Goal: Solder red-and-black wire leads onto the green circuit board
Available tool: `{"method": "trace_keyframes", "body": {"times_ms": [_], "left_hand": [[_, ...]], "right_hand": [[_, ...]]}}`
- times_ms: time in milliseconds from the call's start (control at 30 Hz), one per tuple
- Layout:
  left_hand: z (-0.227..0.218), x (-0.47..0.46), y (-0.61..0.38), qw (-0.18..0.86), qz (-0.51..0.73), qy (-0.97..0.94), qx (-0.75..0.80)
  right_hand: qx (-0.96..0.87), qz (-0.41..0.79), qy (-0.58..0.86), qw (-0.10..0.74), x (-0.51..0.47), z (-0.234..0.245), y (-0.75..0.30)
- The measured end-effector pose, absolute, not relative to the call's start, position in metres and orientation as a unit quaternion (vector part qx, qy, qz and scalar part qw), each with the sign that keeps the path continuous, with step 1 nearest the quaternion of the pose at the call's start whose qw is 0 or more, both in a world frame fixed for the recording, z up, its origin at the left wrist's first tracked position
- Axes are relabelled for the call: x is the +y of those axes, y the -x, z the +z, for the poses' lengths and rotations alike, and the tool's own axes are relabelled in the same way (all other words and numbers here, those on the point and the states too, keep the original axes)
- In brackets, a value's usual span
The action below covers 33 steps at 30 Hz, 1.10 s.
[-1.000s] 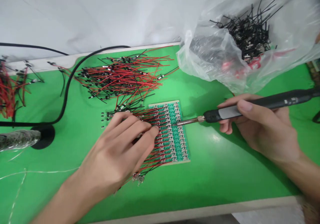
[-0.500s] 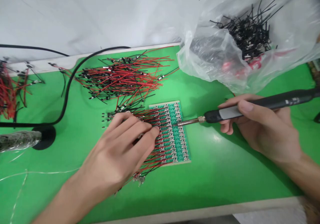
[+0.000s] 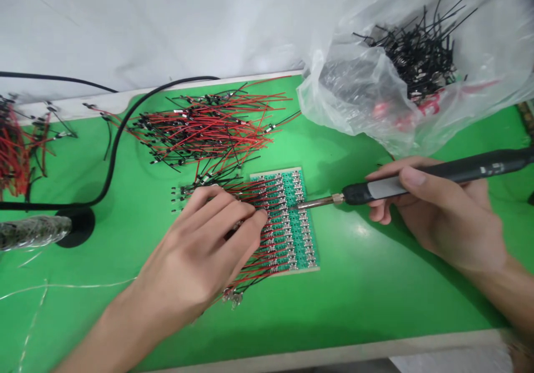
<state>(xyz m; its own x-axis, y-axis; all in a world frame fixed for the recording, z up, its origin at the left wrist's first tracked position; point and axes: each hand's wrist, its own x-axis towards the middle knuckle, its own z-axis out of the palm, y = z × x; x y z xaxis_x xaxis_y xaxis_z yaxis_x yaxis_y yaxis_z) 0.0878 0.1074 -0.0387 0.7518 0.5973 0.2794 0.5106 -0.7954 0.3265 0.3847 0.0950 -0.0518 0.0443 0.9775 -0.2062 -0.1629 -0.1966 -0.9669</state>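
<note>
A green circuit board (image 3: 311, 234) lies on the green mat, with rows of solder pads and many red wires (image 3: 277, 249) running off its left side. My right hand (image 3: 450, 217) grips a black and grey soldering iron (image 3: 361, 193), whose metal tip reaches onto the board between the pad columns. Over the left edge of the board, my left hand (image 3: 208, 245) has its thumb and index finger pinched together at one of the red wires. Beneath and behind that hand, the black ends of the wires are partly hidden.
Behind the board lies a pile of red and black wires (image 3: 208, 128). A clear plastic bag (image 3: 346, 92) of black wires stands at the back right. A black cable (image 3: 112, 164) curves across the left, near a wrapped rod with a black round end (image 3: 77, 227).
Both hands, the soldering iron and the board hold nearly the same places. The whole view has shifted very slightly.
</note>
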Motion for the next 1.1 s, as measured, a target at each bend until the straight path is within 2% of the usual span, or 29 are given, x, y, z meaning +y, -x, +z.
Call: {"method": "trace_keyframes", "body": {"times_ms": [467,867,1100], "left_hand": [[-0.035,0.107,-0.09,0.112,0.182,-0.929,0.303],[-0.034,0.1,-0.097,0.058,0.254,-0.897,0.357],[-0.036,0.096,-0.102,0.068,0.277,-0.875,0.39]], "right_hand": [[-0.396,0.573,0.512,0.503,0.092,-0.052,-0.387],[-0.399,0.578,0.493,0.513,0.09,-0.049,-0.39],[-0.396,0.573,0.491,0.524,0.09,-0.046,-0.389]]}}
